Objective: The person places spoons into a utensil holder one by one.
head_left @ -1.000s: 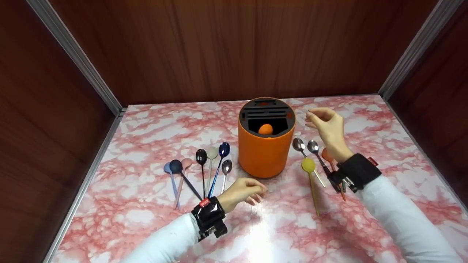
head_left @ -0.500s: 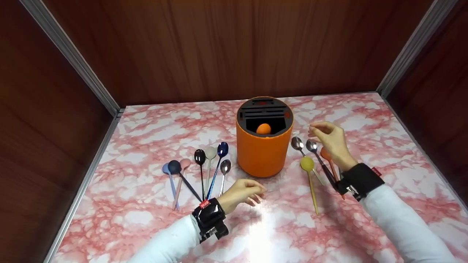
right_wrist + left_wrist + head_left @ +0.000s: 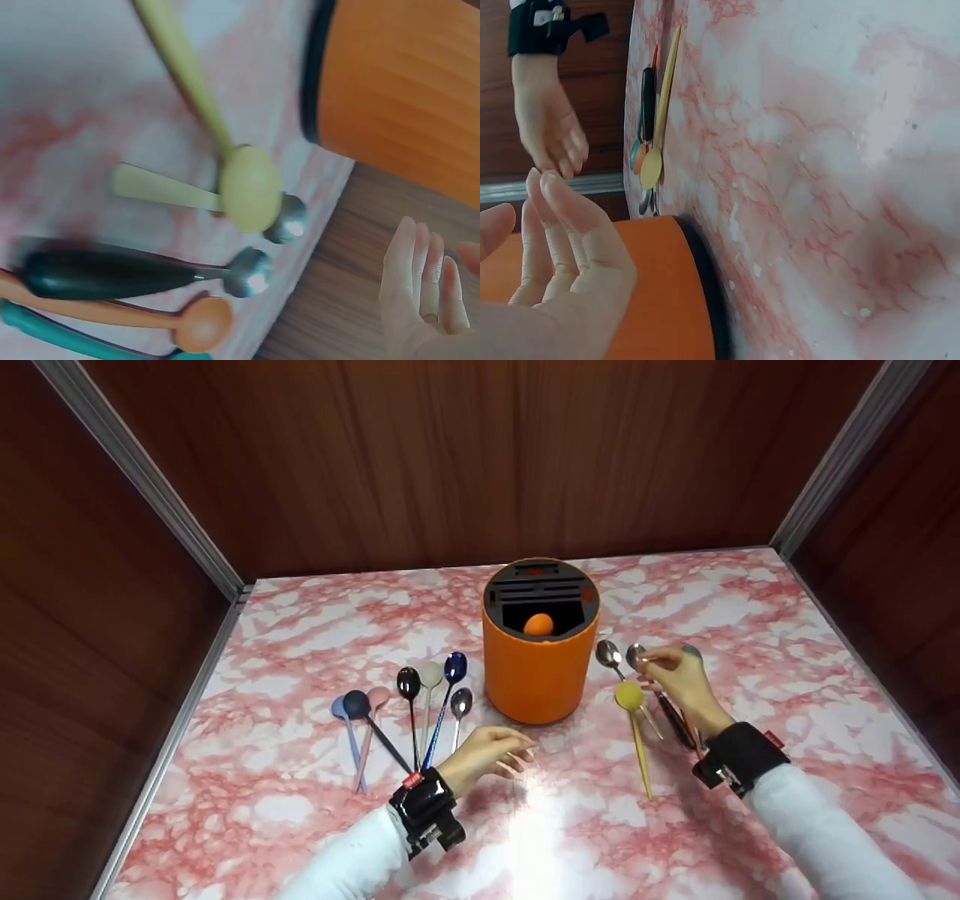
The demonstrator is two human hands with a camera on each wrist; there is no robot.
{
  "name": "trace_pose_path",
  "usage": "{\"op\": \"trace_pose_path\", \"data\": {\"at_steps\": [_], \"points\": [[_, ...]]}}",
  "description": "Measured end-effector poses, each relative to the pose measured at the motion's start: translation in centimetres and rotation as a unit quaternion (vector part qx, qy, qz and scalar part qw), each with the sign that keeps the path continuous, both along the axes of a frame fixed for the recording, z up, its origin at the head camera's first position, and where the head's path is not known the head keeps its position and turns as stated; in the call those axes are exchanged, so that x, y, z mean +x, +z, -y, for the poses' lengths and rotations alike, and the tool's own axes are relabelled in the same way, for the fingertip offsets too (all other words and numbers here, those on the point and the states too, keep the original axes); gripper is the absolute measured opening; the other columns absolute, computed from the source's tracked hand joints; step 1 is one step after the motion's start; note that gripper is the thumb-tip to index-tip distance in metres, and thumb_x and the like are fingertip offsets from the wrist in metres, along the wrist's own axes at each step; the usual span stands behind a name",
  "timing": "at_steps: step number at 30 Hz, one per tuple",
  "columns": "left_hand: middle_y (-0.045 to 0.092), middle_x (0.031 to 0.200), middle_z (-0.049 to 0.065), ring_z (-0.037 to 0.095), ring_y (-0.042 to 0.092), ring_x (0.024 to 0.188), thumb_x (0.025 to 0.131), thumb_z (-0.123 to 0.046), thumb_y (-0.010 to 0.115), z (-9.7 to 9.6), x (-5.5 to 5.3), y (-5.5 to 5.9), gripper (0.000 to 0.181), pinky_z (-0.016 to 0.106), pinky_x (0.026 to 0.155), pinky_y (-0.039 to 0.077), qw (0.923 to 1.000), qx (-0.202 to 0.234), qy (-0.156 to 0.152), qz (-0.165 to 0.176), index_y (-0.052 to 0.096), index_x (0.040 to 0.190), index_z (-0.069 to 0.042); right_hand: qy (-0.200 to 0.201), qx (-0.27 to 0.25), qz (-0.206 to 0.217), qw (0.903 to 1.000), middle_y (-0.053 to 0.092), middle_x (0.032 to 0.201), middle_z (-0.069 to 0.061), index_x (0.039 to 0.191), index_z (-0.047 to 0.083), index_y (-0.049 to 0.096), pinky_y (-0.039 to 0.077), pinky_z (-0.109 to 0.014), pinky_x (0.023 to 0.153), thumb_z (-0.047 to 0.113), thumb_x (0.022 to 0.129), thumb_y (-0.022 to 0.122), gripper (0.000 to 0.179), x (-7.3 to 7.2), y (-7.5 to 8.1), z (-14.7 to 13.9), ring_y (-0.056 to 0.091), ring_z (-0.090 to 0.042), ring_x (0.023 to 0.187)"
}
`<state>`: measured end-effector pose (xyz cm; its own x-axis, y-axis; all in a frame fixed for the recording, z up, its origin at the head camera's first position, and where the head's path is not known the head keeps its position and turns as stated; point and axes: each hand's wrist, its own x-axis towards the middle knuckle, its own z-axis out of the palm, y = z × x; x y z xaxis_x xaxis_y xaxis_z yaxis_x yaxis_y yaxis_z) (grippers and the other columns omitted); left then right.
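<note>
My right hand [image 3: 682, 679] hovers over the spoons right of the orange utensil holder [image 3: 534, 682], loosely bent fingers holding nothing. In the head view its fingertips overlap the bowl of the black-handled spoon [image 3: 112, 271]. Beside that spoon lie an orange spoon [image 3: 204, 324] and a teal spoon [image 3: 60, 330], both mostly behind the hand in the head view. A yellow spoon [image 3: 628, 697] crosses a cream-handled spoon [image 3: 161, 186] with a metal bowl. My left hand [image 3: 484, 754] hangs relaxed in front of the holder, nothing in its fingers.
An orange rounded end [image 3: 538, 625] shows in the holder's wide front slot; narrower slots lie behind. Several spoons spread at left, among them a dark blue one [image 3: 356, 704], a black one [image 3: 409, 682] and a shiny blue one [image 3: 455, 667]. Wood-grain walls [image 3: 450, 457] enclose the marbled table.
My right hand has come down from beside the holder's top to the spoons at right. The left hand has barely moved. The view has shifted slightly.
</note>
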<state>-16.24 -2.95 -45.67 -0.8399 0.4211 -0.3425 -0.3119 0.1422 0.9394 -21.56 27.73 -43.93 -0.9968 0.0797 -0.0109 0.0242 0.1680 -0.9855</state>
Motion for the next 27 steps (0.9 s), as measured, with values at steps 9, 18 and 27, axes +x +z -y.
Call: {"op": "trace_pose_path", "data": {"at_steps": [9, 18, 27], "points": [[0.067, 0.083, 0.001, 0.007, 0.059, 0.067, 0.094, -0.011, 0.056, 0.7, -0.2, -0.9, 0.031, 0.017, 0.062, 0.052, 0.9994, 0.013, 0.029, 0.011, 0.064, 0.116, 0.010, 0.006, 0.032, 0.033, 0.9989, 0.064, 0.079, 0.015, 0.123, -0.024, 0.049, 0.060, -0.018, 0.068, -0.002, 0.096, 0.052, 0.034, 1.1, -2.0, -0.8, 0.065, 0.000, 0.071], [0.066, 0.082, -0.001, 0.009, 0.059, 0.070, 0.095, -0.010, 0.055, 0.9, 0.0, -1.5, 0.030, 0.020, 0.068, 0.055, 0.9982, 0.036, 0.040, 0.028, 0.062, 0.116, 0.009, 0.009, 0.084, 0.070, 0.9940, 0.063, 0.077, 0.008, 0.123, -0.023, 0.050, 0.058, -0.017, 0.062, 0.002, 0.095, 0.057, 0.038, 1.8, -3.8, -1.5, 0.064, 0.000, 0.065], [0.069, 0.089, 0.004, 0.009, 0.062, 0.073, 0.095, -0.011, 0.056, 1.1, 0.1, -2.5, 0.034, 0.025, 0.076, 0.056, 0.9979, 0.051, 0.040, 0.010, 0.060, 0.117, 0.014, 0.008, 0.104, 0.095, 0.9900, 0.063, 0.076, 0.008, 0.119, -0.022, 0.053, 0.056, -0.018, 0.055, 0.002, 0.094, 0.058, 0.035, 2.2, -5.1, -1.6, 0.062, -0.001, 0.063]]}}
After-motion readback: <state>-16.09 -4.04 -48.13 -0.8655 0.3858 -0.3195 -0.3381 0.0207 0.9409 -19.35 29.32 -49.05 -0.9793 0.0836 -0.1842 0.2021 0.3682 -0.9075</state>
